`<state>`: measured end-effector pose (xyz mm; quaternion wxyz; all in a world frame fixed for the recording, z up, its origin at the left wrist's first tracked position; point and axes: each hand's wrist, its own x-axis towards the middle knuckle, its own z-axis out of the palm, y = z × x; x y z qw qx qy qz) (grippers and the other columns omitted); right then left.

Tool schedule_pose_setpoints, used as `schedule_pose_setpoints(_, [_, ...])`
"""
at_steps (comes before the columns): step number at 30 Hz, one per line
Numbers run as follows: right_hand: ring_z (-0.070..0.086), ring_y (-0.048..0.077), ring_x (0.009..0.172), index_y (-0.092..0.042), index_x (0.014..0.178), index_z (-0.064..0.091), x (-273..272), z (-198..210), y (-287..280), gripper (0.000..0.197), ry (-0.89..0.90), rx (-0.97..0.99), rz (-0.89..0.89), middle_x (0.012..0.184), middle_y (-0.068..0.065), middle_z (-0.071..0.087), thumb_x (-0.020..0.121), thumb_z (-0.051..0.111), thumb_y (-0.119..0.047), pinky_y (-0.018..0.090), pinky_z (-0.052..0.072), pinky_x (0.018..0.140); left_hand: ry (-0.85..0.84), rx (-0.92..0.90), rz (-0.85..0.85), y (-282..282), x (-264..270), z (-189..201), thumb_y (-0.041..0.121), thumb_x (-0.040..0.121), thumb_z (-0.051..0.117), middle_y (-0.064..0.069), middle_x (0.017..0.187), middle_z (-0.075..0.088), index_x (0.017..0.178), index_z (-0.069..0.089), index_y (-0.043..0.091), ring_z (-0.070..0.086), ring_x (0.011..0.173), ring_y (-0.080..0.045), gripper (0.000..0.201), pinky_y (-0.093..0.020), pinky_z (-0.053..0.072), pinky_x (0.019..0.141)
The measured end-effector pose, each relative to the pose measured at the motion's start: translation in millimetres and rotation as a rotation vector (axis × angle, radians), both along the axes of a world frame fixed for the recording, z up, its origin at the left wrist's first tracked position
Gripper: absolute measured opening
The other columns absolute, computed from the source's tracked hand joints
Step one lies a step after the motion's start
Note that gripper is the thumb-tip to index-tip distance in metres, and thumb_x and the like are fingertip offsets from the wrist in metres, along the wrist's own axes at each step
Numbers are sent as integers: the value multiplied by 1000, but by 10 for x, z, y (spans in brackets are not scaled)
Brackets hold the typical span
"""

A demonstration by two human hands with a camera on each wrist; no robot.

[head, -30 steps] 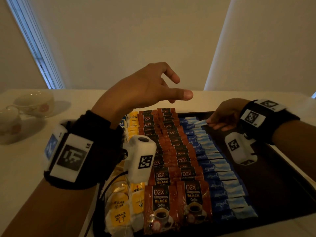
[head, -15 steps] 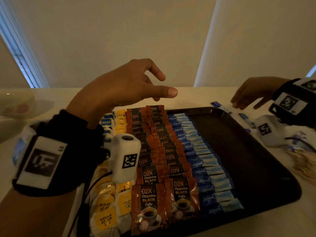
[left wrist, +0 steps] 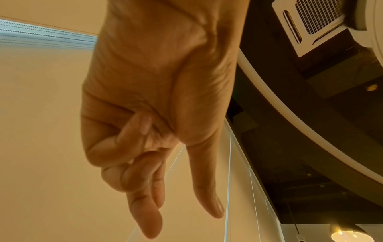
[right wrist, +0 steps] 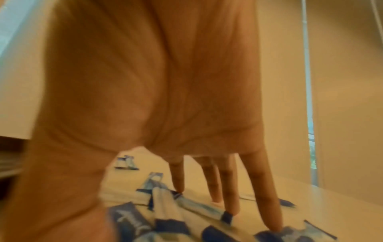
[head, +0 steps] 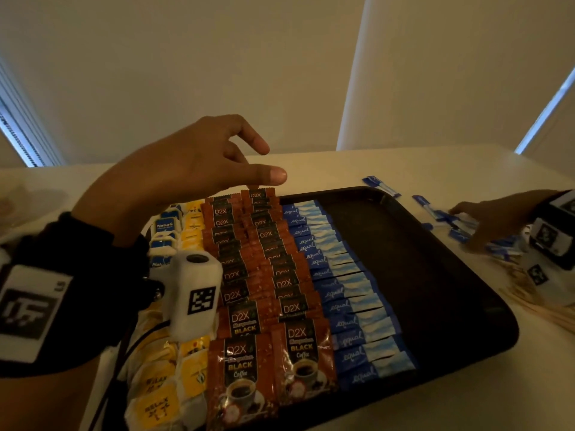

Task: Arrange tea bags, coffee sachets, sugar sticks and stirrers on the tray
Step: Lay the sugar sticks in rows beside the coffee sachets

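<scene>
Left hand [head: 186, 163] empty, loosely curled, right hand [head: 494, 219] fingers straight on blue-white sugar sticks [head: 460, 225]

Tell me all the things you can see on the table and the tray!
tray: one, dark, on the white table
coffee sachets: many, red-brown, two overlapping columns mid-tray
sugar sticks: many, blue, column right of the coffee
tea bags: many, yellow and blue-labelled, tray's left edge
loose sugar sticks: several, blue, table right of tray
stirrers: bundle, pale wood, table right of tray
left hand: empty, above the tray
right hand: fingers on loose sugar sticks
</scene>
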<state>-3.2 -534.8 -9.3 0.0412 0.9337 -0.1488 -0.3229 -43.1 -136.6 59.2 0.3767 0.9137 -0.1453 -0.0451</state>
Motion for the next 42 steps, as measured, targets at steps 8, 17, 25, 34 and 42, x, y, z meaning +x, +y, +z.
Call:
schedule_pose_setpoints(8, [44, 8, 69, -8, 108, 37, 85, -181, -11, 43, -196, -194, 94, 84, -1, 44, 84, 64, -31, 15, 33, 51, 18, 5, -5, -37, 35, -47, 58, 53, 65, 3, 84, 71, 107, 56, 34, 57, 51, 1, 60, -24, 36, 53])
schedule_pose_setpoints(17, [45, 13, 68, -6, 94, 47, 64, -226, -61, 18, -246, -196, 98, 74, 0, 44, 90, 56, -21, 13, 29, 51, 29, 23, -24, -48, 13, -47, 66, 46, 59, 0, 90, 70, 107, 56, 34, 56, 65, -7, 69, -26, 36, 55])
schedule_pose_setpoints(25, [50, 19, 73, -2, 102, 51, 154, -278, -87, 23, -346, -104, -78, 84, 8, 51, 99, 38, -21, 26, 38, 61, 24, 20, -20, -50, 8, -29, 66, 50, 54, 2, 82, 72, 110, 56, 30, 50, 43, 4, 69, -24, 35, 51])
schedule_pose_setpoints(34, [46, 28, 66, 5, 97, 43, 429, -58, 43, 20, -618, 105, -285, 85, 23, 53, 98, 36, -14, 30, 33, 55, 29, 12, -10, -43, 54, -54, 68, 59, 48, 5, 78, 73, 102, 57, 31, 50, 42, 2, 58, -23, 36, 49])
schedule_pose_setpoints(42, [39, 36, 126, -1, 136, 39, 745, -311, 191, 63, -393, 290, -392, 140, 20, 38, 90, 55, -41, 43, 33, 105, 29, -4, 11, -3, 62, -51, 70, 59, 45, 5, 79, 72, 100, 56, 32, 50, 41, 5, 57, -25, 34, 51])
